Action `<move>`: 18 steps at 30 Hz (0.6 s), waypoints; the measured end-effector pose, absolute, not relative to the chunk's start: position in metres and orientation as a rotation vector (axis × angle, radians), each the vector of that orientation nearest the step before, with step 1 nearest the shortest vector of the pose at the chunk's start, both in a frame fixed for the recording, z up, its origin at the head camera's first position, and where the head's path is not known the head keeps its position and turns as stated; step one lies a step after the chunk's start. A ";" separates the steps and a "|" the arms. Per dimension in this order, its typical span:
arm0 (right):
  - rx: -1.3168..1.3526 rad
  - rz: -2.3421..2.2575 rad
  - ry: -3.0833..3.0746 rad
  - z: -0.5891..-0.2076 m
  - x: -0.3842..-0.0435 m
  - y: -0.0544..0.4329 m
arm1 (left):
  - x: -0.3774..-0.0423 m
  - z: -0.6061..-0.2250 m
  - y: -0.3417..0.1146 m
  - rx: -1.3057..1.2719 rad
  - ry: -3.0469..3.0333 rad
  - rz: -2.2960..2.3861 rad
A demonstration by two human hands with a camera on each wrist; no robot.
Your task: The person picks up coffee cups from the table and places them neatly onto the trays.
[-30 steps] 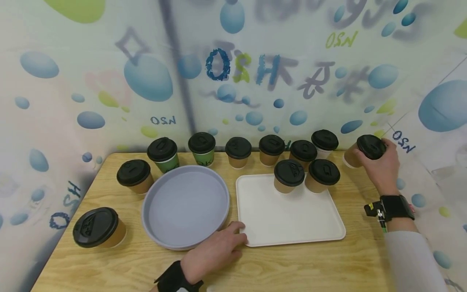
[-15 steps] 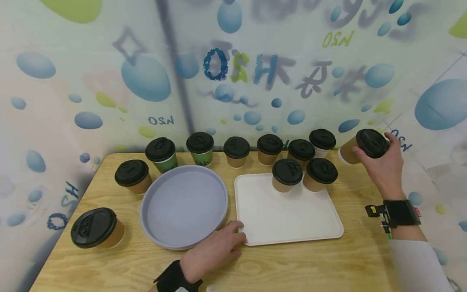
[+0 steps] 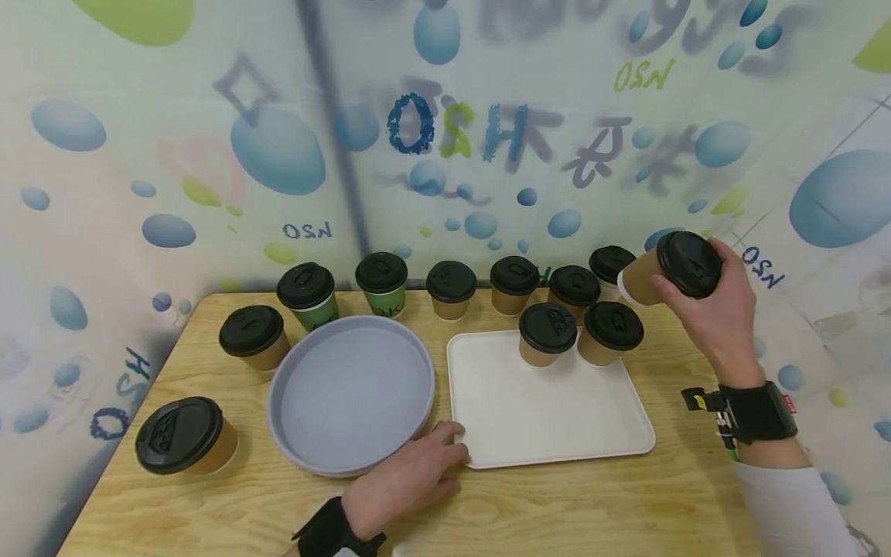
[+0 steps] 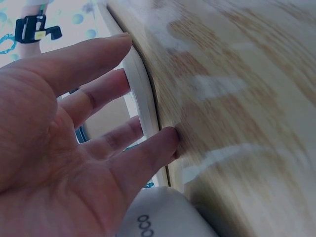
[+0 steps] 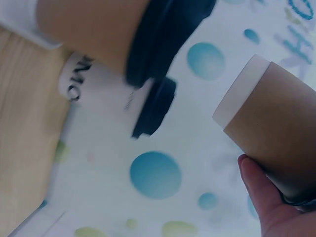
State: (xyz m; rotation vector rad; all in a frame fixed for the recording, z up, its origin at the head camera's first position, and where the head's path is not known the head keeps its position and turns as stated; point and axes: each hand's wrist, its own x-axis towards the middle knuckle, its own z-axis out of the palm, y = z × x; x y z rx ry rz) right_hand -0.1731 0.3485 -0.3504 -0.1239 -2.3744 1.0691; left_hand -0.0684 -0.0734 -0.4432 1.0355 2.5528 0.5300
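My right hand (image 3: 724, 321) grips a brown paper coffee cup (image 3: 640, 280) with a black lid, up in the air at the right, tilted with its white base toward the left. In the right wrist view, the thumb lies along the brown side of that coffee cup (image 5: 276, 118). My left hand (image 3: 411, 480) rests at the near left corner of a white rectangular tray (image 3: 550, 418); in the left wrist view its loosely bent fingers touch the tray's rim (image 4: 143, 84). Two lidded coffee cups, one left (image 3: 543, 352) and one right (image 3: 602, 348), stand upright at the tray's far edge.
A round grey-blue tray (image 3: 351, 394) lies left of the white one. Several more lidded cups line the back, including a green cup (image 3: 386, 300) and a white cup (image 5: 108, 94). A wide brown cup (image 3: 216, 452) stands at the left. A patterned curtain (image 3: 278, 77) borders the table.
My right hand has lifted the coffee cup off the table at the right, tilted it, and brought it leftward, now overlapping the white cup in the head view. My left hand has stayed put.
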 end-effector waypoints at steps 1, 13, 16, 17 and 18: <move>-0.117 1.080 -2.371 -0.349 -0.173 0.345 | -0.068 -0.443 -0.073 1.036 2.553 0.527; 0.016 1.127 -2.366 -0.335 -0.165 0.306 | -0.068 -0.443 -0.073 1.032 2.553 0.534; 0.077 1.134 -2.377 -0.333 -0.163 0.294 | -0.068 -0.444 -0.073 1.046 2.559 0.537; 0.097 1.138 -2.382 -0.332 -0.163 0.290 | -0.068 -0.444 -0.073 1.052 2.563 0.536; 0.119 1.141 -2.387 -0.332 -0.163 0.286 | -0.068 -0.445 -0.073 1.057 2.567 0.533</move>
